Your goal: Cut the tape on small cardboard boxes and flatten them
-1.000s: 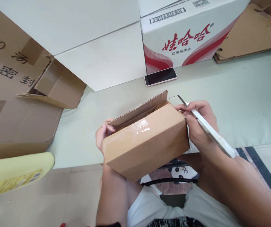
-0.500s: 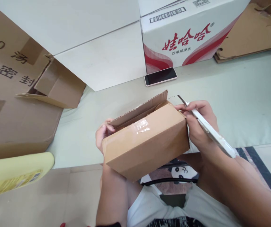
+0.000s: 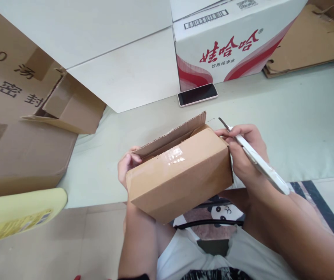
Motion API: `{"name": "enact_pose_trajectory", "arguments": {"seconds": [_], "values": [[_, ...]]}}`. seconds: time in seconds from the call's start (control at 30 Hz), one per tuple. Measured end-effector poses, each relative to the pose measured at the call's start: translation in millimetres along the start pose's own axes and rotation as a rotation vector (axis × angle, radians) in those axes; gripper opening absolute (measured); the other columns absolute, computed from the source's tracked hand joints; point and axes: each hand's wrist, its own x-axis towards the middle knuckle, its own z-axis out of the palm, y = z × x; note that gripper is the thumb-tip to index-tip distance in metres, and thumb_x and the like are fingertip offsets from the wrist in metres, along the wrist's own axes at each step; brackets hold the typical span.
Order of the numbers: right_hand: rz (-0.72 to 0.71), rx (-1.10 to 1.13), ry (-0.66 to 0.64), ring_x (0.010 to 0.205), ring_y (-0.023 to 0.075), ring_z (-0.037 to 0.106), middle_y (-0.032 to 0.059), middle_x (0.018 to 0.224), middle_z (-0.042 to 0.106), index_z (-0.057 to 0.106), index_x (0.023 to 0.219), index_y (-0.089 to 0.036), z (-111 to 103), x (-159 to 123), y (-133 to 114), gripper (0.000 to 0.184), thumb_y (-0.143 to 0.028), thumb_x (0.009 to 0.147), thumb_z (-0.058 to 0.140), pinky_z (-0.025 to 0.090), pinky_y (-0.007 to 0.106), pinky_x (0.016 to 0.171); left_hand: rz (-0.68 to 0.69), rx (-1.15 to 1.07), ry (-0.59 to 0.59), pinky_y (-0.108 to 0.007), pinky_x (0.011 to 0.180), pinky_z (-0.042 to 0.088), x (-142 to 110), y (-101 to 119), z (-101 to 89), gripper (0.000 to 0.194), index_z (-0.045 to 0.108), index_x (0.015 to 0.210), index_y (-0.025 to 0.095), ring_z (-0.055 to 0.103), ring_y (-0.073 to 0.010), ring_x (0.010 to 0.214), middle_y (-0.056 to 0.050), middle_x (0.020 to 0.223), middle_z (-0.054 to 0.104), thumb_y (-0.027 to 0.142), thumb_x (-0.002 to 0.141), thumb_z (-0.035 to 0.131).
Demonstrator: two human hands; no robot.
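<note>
A brown cardboard box [image 3: 178,175] is held tilted over my lap, with one flap [image 3: 174,132] raised along its far side. A patch of clear tape [image 3: 175,155] sticks to its upper face, by the edge at the flap. My left hand [image 3: 127,165] is closed on the box's left end, fingers at the flap and the rest partly hidden. At the right end, my right hand [image 3: 247,153] is closed round a white utility knife [image 3: 260,163], its blade out and pointing away from me. The same hand's fingers touch the box's right end.
A smartphone [image 3: 198,95] lies on the pale green cloth surface [image 3: 295,116], against a white and red carton [image 3: 231,50]. White boxes [image 3: 132,74] stand behind. To the left are a large brown carton [image 3: 18,144], a small open box [image 3: 76,105] and a yellow container [image 3: 23,210].
</note>
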Motion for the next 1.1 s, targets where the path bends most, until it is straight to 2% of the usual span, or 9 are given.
{"name": "enact_pose_trajectory", "arguments": {"seconds": [0.27, 0.7, 1.1], "values": [[-0.004, -0.028, 0.005, 0.107, 0.0242, 0.076, 0.0031, 0.106, 0.078, 0.059, 0.101, -0.030, 0.3, -0.1, -1.7, 0.013, -0.043, 0.101, 0.061, 0.057, 0.045, 0.091, -0.028, 0.012, 0.006, -0.030, 0.067, 0.038, 2.2, 1.1, 0.3, 0.034, 0.038, 0.060, 0.019, 0.048, -0.0141, 0.071, -0.001, 0.086, 0.052, 0.032, 0.080, 0.063], [-0.011, -0.016, 0.004, 0.104, 0.0234, 0.076, 0.0027, 0.105, 0.078, 0.058, 0.100, -0.030, 1.4, 0.3, -4.3, 0.013, -0.043, 0.101, 0.060, 0.057, 0.043, 0.089, -0.015, 0.004, 0.012, -0.027, 0.067, 0.040, 1.7, -0.6, -1.6, 0.032, 0.039, 0.063, 0.019, 0.050, -0.0143, 0.075, -0.002, 0.086, 0.054, 0.031, 0.080, 0.063], [0.002, -0.016, -0.003, 0.107, 0.0247, 0.075, 0.0028, 0.106, 0.078, 0.058, 0.102, -0.031, 0.4, -1.0, -2.2, 0.012, -0.043, 0.101, 0.060, 0.056, 0.046, 0.092, -0.025, -0.002, 0.000, -0.028, 0.069, 0.041, 2.2, -1.3, -2.2, 0.035, 0.041, 0.062, 0.019, 0.050, -0.0150, 0.075, -0.002, 0.087, 0.054, 0.036, 0.079, 0.065]]}}
